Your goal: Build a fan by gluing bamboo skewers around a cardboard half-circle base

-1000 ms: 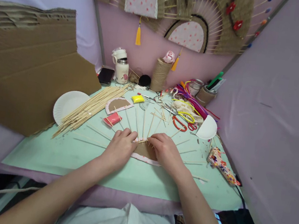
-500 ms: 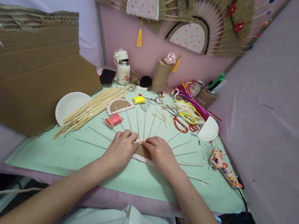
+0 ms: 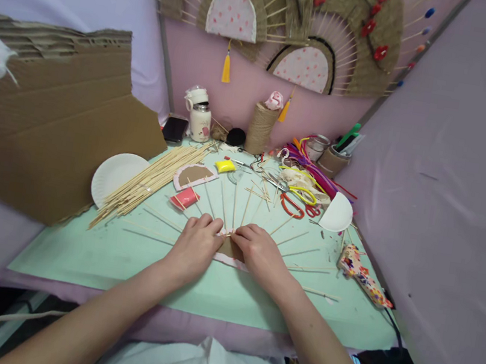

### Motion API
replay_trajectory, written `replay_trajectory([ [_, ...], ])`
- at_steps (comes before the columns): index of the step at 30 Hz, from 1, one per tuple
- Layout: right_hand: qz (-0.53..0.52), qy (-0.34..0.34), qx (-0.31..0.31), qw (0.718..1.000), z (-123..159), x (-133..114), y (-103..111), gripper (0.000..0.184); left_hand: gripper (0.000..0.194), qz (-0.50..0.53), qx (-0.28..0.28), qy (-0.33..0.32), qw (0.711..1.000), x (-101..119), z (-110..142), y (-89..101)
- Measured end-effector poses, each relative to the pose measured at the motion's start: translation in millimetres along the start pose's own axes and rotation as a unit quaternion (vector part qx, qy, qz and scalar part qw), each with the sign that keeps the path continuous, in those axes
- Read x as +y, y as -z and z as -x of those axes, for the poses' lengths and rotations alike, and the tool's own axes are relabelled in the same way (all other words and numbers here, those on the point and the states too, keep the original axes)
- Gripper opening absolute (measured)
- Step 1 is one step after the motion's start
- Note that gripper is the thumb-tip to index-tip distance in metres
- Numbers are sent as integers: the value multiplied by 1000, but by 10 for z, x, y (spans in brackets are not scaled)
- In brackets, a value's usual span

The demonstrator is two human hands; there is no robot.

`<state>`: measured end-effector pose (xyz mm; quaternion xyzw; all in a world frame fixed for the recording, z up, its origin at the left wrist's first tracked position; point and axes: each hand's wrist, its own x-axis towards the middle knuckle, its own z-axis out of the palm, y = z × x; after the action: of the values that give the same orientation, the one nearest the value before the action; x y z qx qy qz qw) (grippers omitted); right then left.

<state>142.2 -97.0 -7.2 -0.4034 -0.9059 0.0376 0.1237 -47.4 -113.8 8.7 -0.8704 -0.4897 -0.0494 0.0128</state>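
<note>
At the near middle of the table (image 3: 120, 273), seen in the head view, a half-disc (image 3: 233, 250) of brown card with a pale rim lies between the two hands. Sticks (image 3: 234, 205) fan out around it to the left, far side and right. The left hand (image 3: 197, 242) covers its left part, fingers bent and close together; the right hand (image 3: 260, 252) covers its right part, fingertips drawn together at the far rim, close to the left's. What either one pinches is too small to tell. Farther off, left of the middle, lie a red packet (image 3: 184, 198), a second half-disc (image 3: 195, 174) and a yellow packet (image 3: 225, 166). On the left, a bundle (image 3: 146, 189) overlaps a plate (image 3: 112, 171). Scissors (image 3: 293, 188) lie far right, with a glue gun (image 3: 364, 274) nearer.
</note>
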Motion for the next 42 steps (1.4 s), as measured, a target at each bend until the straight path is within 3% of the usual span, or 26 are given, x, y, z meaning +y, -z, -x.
replay_trajectory([
  [18,24,4,-6,1000,-20,-30,56,9,21,6,-9,5,1000,17,3,47],
  [27,27,1,-12,1000,-25,-21,31,9,27,36,44,11,998,14,23,-64],
  [36,6,1,-4,1000,-21,-23,28,11,27,19,15,-7,1000,40,-2,-53],
  [38,-18,5,23,1000,-5,26,60,15,27,14,16,-7,1000,37,-5,-49],
  [42,-52,-38,161,985,73,236,190,36,27,4,15,-9,1000,35,-3,-50],
])
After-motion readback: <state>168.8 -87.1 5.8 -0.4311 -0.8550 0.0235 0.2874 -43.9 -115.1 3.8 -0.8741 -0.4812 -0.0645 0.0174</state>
